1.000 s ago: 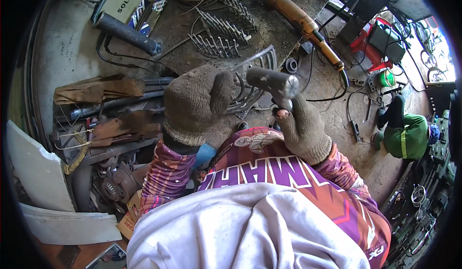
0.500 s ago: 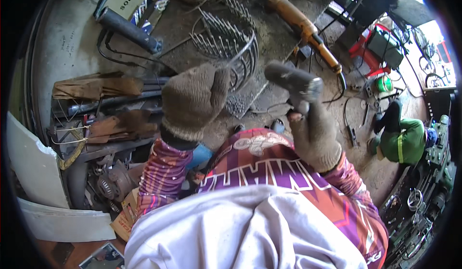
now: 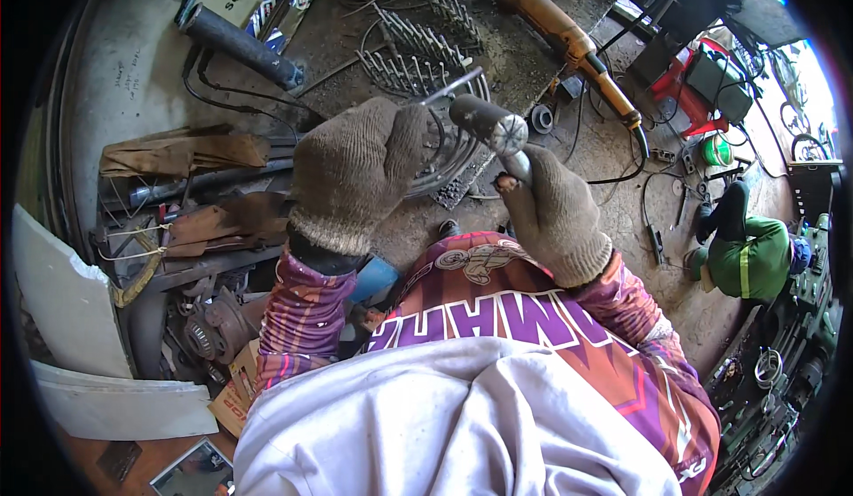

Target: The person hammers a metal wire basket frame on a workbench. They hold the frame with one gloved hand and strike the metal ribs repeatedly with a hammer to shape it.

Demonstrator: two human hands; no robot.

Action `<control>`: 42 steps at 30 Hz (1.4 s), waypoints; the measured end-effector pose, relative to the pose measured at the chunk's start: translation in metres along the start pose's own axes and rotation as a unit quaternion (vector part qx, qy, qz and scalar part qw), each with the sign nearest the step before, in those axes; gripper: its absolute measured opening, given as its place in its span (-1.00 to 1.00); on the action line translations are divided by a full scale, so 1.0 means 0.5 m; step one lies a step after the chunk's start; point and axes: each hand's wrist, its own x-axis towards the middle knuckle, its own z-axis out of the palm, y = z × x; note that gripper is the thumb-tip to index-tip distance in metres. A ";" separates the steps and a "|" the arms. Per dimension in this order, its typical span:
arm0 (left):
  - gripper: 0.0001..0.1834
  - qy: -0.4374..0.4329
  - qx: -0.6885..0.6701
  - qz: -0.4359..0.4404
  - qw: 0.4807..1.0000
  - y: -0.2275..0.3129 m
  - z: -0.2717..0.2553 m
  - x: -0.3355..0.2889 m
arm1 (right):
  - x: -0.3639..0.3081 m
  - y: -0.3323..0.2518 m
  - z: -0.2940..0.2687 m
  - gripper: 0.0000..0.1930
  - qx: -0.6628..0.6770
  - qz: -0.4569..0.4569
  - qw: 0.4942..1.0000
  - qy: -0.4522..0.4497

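Both my hands wear grey knitted gloves. My left hand point(image 3: 355, 172) is closed around the rim of a round wire frame point(image 3: 444, 163) made of curved metal rods with several upright spikes at its far side. A thin straight rod point(image 3: 455, 85) sticks out just past the glove's fingers. My right hand point(image 3: 555, 216) grips the handle of a hammer, whose round steel head point(image 3: 484, 121) hangs right next to the left glove, above the frame's rim.
An orange angle grinder point(image 3: 560, 30) with a black cable lies on the dirty bench beyond. A dark cylindrical tool point(image 3: 240, 43) lies at the back left. Scrap metal and white boards point(image 3: 67, 305) fill the left. A person in green point(image 3: 751, 256) crouches on the floor at right, near a red machine point(image 3: 684, 83).
The hammer head swung out to the right and has come back left, close to my left glove. My left hand has stayed in nearly the same place on the frame.
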 end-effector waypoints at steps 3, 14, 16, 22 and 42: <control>-0.68 -0.007 -0.005 -0.033 0.999 0.002 -0.007 0.005 | 0.009 -0.013 -0.023 -0.62 -0.017 0.012 1.000 -0.006; -0.70 -0.012 0.018 -0.019 1.000 -0.015 -0.016 -0.006 | -0.039 0.010 -0.007 -0.60 0.035 0.030 0.997 0.069; -0.70 -0.012 0.017 -0.030 0.999 -0.035 -0.012 -0.004 | -0.024 0.016 -0.011 -0.59 0.033 0.000 0.996 0.079; -0.70 0.005 0.018 -0.021 1.000 -0.044 -0.009 -0.008 | 0.011 0.011 0.011 -0.59 0.073 -0.049 0.996 0.025; -0.68 0.024 0.034 -0.012 0.999 -0.051 -0.007 -0.008 | 0.025 0.036 0.020 -0.68 0.014 -0.029 0.999 0.007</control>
